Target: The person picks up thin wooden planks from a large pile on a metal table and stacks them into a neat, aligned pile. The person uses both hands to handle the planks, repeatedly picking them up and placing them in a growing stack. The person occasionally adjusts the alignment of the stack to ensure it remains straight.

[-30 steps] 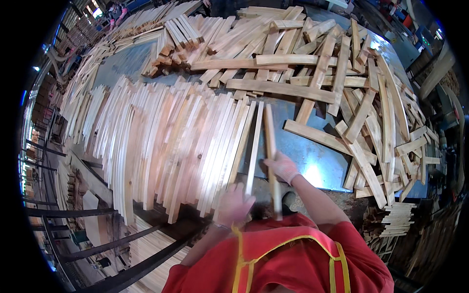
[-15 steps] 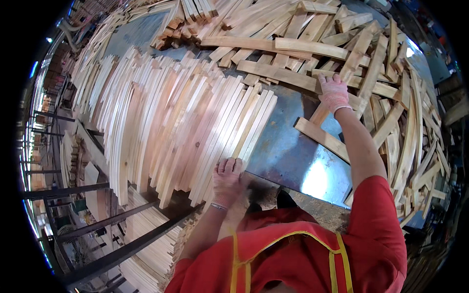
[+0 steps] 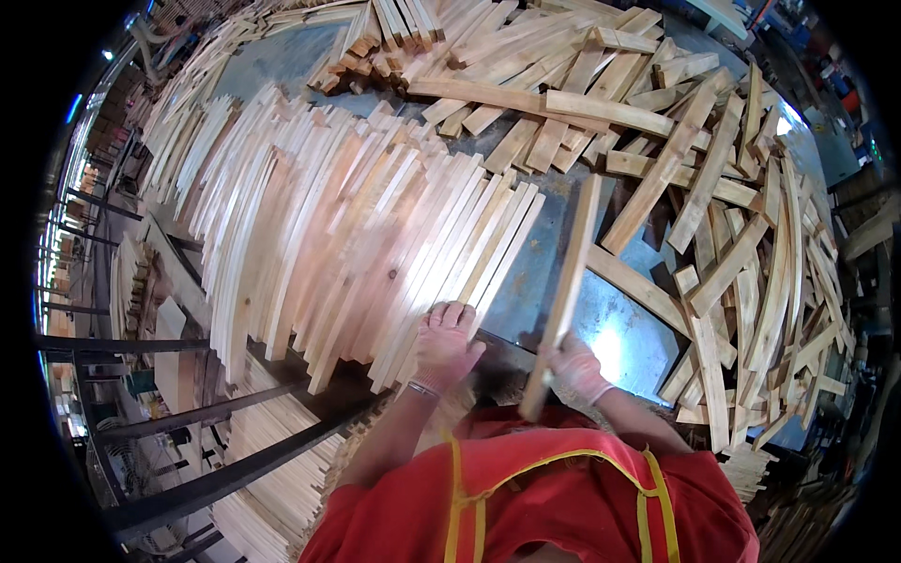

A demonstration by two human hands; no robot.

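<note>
My right hand point(image 3: 576, 370), in a pale pink glove, is closed around the lower part of a long wooden slat point(image 3: 572, 258). The slat is raised and tilted over the blue metal table, its near end close to my red apron. My left hand point(image 3: 447, 347), gloved alike, rests with its fingers on the near ends of the rightmost slats in a tightly packed row point(image 3: 375, 244). Its thumb sticks out to the right, away from the wood. Right of the raised slat, another loose slat point(image 3: 638, 286) lies slanted on the table.
A tangled heap of wooden slats point(image 3: 718, 211) covers the table's right and far side. A bundle of slats point(image 3: 399, 38) lies at the far middle. The blue metal tabletop point(image 3: 526, 296) shows between row and heap. Dark metal bars point(image 3: 221, 469) and stacked wood point(image 3: 267, 450) are at lower left.
My right hand has come back from the heap toward my body with a slat, now swung nearly lengthwise. My left hand stays at the row's near end, its thumb now showing.
</note>
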